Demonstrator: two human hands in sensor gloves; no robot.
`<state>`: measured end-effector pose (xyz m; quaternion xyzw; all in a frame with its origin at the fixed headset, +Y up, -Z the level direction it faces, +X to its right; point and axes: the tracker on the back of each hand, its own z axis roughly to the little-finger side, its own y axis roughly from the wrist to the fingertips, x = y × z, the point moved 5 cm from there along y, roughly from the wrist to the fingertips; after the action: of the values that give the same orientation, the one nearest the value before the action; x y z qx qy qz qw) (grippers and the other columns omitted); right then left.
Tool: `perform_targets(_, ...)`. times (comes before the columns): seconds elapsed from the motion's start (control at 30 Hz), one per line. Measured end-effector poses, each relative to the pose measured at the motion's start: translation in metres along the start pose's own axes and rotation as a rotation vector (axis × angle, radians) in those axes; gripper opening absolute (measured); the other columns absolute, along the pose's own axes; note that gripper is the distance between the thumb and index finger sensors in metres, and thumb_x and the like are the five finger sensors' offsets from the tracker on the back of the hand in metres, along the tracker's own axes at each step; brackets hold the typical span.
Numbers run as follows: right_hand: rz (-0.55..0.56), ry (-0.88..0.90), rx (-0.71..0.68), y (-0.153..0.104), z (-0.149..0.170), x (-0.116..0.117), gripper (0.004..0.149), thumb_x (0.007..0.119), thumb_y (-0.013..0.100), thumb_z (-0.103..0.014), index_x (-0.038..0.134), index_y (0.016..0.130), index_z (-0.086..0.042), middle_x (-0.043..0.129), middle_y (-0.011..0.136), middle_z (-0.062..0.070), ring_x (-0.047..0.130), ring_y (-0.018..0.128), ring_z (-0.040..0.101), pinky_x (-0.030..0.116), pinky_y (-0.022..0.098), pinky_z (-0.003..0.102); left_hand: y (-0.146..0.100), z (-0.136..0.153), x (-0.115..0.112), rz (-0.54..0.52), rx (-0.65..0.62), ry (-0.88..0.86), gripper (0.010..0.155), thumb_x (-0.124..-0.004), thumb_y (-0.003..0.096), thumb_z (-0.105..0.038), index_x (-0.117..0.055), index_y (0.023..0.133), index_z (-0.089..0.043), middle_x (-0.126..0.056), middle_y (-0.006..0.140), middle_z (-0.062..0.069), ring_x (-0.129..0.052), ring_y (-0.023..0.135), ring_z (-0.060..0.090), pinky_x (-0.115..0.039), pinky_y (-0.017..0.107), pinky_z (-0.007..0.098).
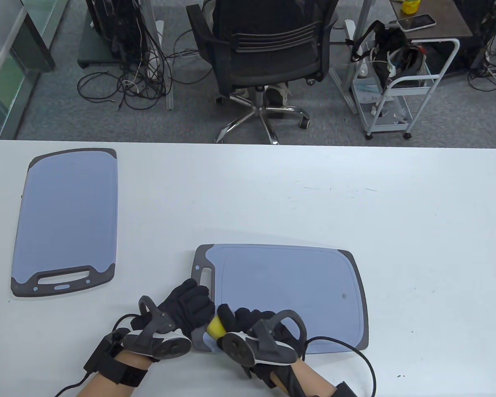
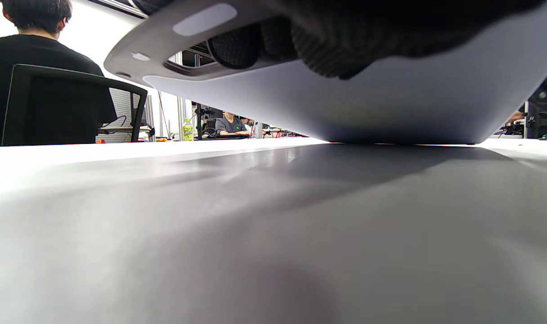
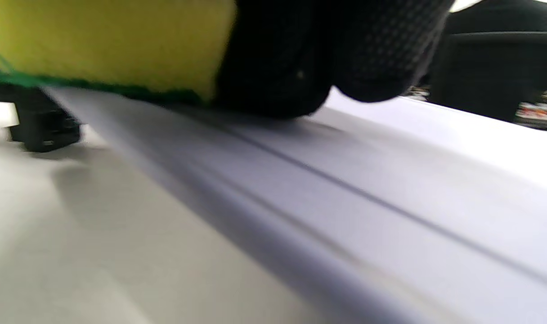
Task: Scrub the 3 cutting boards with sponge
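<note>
Evidently steadying: left hand [image 1: 186, 308] is gripping near cutting board's [image 1: 289, 289] handle end, tilting it up; right hand [image 1: 252, 326] is pressing yellow sponge [image 1: 215, 327] onto it.

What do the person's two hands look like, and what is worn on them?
Both the left hand and the right hand wear black textured gloves. A grey ring-shaped tracker with a round base is strapped on the back of each. Black cables run from both wrists; the left wrist carries a black strap.
</note>
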<state>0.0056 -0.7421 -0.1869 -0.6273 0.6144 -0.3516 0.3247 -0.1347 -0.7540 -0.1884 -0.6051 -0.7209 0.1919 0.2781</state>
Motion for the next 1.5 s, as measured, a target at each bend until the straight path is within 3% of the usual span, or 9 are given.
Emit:
perform_targets(0.3, -0.110, 0.081, 0.716, -0.123, 0.230, 0.037, 0.071, 0.071, 0.048, -0.057, 0.063, 0.104, -0.015, 0.086, 0.073, 0.009, 0.093, 0.045, 0.018, 0.082, 0.040, 0.041, 0.001, 0.000, -0.002, 0.018, 0.007, -0.001, 0.043, -0.081, 0.0580, -0.035, -0.056, 0.093, -0.029, -0.070, 0.096, -0.004, -0.068, 0.102, 0.024, -0.053, 0.078, 0.056)
perform_targets(0.4, -0.077, 0.083, 0.643, -0.108, 0.211, 0.033, 0.071, 0.074, 0.048, -0.055, 0.065, 0.102, -0.010, 0.087, 0.070, 0.012, 0.094, 0.043, 0.019, 0.083, 0.039, 0.041, 0.001, 0.001, -0.002, 0.015, 0.009, -0.001, 0.043, -0.081, 0.0582, -0.035, -0.056, 0.093, -0.029, -0.070, 0.096, -0.004, -0.068, 0.102, 0.024, -0.053, 0.078, 0.056)
perform_targets(0.6, -0.042, 0.042, 0.104, -0.016, 0.041, 0.007, 0.072, 0.071, 0.048, -0.058, 0.063, 0.104, -0.013, 0.086, 0.071, 0.009, 0.093, 0.044, 0.015, 0.083, 0.040, 0.039, 0.002, 0.000, -0.002, 0.014, 0.007, 0.002, 0.043, -0.082, 0.0578, -0.035, -0.057, 0.093, -0.029, -0.071, 0.095, -0.004, -0.069, 0.102, 0.024, -0.053, 0.078, 0.056)
perform_targets(0.73, -0.010, -0.018, -0.108, 0.009, -0.035, -0.005, 0.073, 0.069, 0.047, -0.059, 0.063, 0.104, -0.014, 0.086, 0.070, 0.007, 0.093, 0.044, 0.013, 0.084, 0.040, 0.038, 0.001, 0.000, -0.001, 0.009, 0.003, 0.001, 0.043, -0.082, 0.0579, -0.036, -0.058, 0.093, -0.029, -0.071, 0.096, -0.004, -0.069, 0.102, 0.024, -0.053, 0.078, 0.056)
perform_targets(0.83, -0.039, -0.029, -0.059, 0.005, -0.021, -0.003, 0.072, 0.068, 0.047, -0.061, 0.060, 0.105, -0.020, 0.085, 0.073, 0.005, 0.093, 0.046, 0.014, 0.083, 0.041, 0.038, 0.002, 0.000, -0.001, 0.006, 0.003, 0.000, 0.043, -0.082, 0.0579, -0.036, -0.058, 0.093, -0.029, -0.071, 0.096, -0.004, -0.069, 0.102, 0.024, -0.054, 0.078, 0.056)
perform_targets(1.1, -0.091, 0.061, 0.537, -0.094, 0.183, 0.029, 0.071, 0.071, 0.047, -0.058, 0.063, 0.105, -0.017, 0.086, 0.072, 0.008, 0.094, 0.045, 0.017, 0.083, 0.040, 0.040, 0.002, 0.001, -0.002, 0.016, 0.007, -0.001, 0.043, -0.081, 0.0581, -0.036, -0.057, 0.093, -0.029, -0.070, 0.096, -0.004, -0.068, 0.102, 0.024, -0.053, 0.078, 0.056)
perform_targets(1.2, -0.107, 0.084, 0.696, -0.120, 0.223, 0.036, 0.071, 0.071, 0.048, -0.057, 0.063, 0.104, -0.014, 0.086, 0.072, 0.009, 0.094, 0.044, 0.017, 0.083, 0.040, 0.040, 0.003, 0.002, -0.002, 0.011, 0.007, -0.003, 0.043, -0.081, 0.0582, -0.035, -0.057, 0.093, -0.029, -0.070, 0.096, -0.004, -0.068, 0.102, 0.024, -0.053, 0.078, 0.056)
perform_targets(1.37, -0.053, 0.063, 0.443, -0.069, 0.154, 0.023, 0.072, 0.072, 0.048, -0.056, 0.065, 0.103, -0.011, 0.086, 0.070, 0.010, 0.094, 0.043, 0.016, 0.083, 0.039, 0.039, 0.003, 0.002, -0.002, 0.009, 0.008, 0.000, 0.043, -0.081, 0.0579, -0.035, -0.057, 0.093, -0.029, -0.070, 0.096, -0.005, -0.069, 0.102, 0.024, -0.053, 0.078, 0.056)
perform_targets(1.5, -0.035, 0.034, 0.091, -0.010, 0.031, 0.006, 0.072, 0.070, 0.047, -0.059, 0.063, 0.104, -0.013, 0.085, 0.070, 0.008, 0.093, 0.043, 0.014, 0.083, 0.040, 0.038, 0.003, 0.002, -0.002, 0.008, 0.007, 0.003, 0.043, -0.082, 0.0578, -0.036, -0.058, 0.093, -0.029, -0.071, 0.096, -0.005, -0.069, 0.102, 0.023, -0.053, 0.078, 0.056)
